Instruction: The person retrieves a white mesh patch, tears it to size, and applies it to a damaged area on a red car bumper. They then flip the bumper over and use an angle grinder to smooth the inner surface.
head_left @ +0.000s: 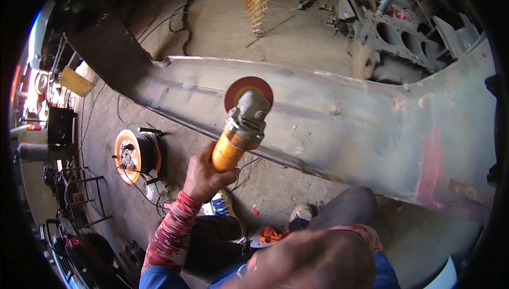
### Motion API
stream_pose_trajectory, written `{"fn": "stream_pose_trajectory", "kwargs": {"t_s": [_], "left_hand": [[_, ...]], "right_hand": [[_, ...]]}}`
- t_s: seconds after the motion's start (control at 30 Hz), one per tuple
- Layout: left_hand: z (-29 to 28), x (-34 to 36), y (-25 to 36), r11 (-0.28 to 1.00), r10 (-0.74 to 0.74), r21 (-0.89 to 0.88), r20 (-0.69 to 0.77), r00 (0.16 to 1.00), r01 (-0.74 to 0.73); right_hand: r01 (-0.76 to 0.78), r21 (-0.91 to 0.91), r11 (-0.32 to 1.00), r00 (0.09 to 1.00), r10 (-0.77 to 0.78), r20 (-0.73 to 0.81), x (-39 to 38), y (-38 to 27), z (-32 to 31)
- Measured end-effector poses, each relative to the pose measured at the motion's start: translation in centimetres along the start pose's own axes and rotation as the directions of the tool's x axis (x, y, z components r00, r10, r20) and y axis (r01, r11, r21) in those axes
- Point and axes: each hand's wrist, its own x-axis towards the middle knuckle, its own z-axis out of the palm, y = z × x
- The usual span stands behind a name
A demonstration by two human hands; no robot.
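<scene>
My left hand (204, 176) is closed round the orange body of an angle grinder (229, 150). The grinder points away from me, with its grey metal head uppermost. A dark red disc (233, 92) on that head overlaps the bare grey metal panel (339, 114); whether it touches the surface I cannot tell. The long, bent panel stretches from the far left to the right, with pinkish-red marks on its right part. Close to the camera at the bottom, my right hand (318, 261) is smeared by motion, and its fingers cannot be made out.
An orange cable reel (127, 155) stands on the floor at left, with loose cable around it. An engine block (403, 40) lies beyond the panel at right. Yellowish metal mesh (257, 0) rises at the back. Between my shoes lies an orange cloth (271, 235).
</scene>
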Motion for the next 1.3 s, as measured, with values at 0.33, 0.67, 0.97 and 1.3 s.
{"fn": "stream_pose_trajectory", "kwargs": {"t_s": [0.33,0.67,0.97,1.3], "left_hand": [[-1.0,-0.6,0.6,0.999,-0.016,0.038,-0.025,1.000,0.017],[-0.8,-0.8,0.1,1.000,-0.015,-0.022,-0.024,1.000,0.014],[-1.3,-1.1,0.6,1.000,-0.002,-0.012,-0.058,0.998,0.001],[-0.7,-1.2,0.4,0.999,-0.034,-0.003,0.009,0.999,0.034]], "right_hand": [[0.081,-0.330,0.941,0.770,0.151,0.620,3.5,-1.0,-4.8],[0.216,-0.149,0.965,0.742,-0.063,0.668,3.4,0.6,-6.2],[-0.108,-0.221,0.969,0.379,0.246,0.892,4.3,0.1,-5.3],[-0.203,-0.185,0.962,0.805,0.271,0.527,2.3,-0.2,-6.1]]}}
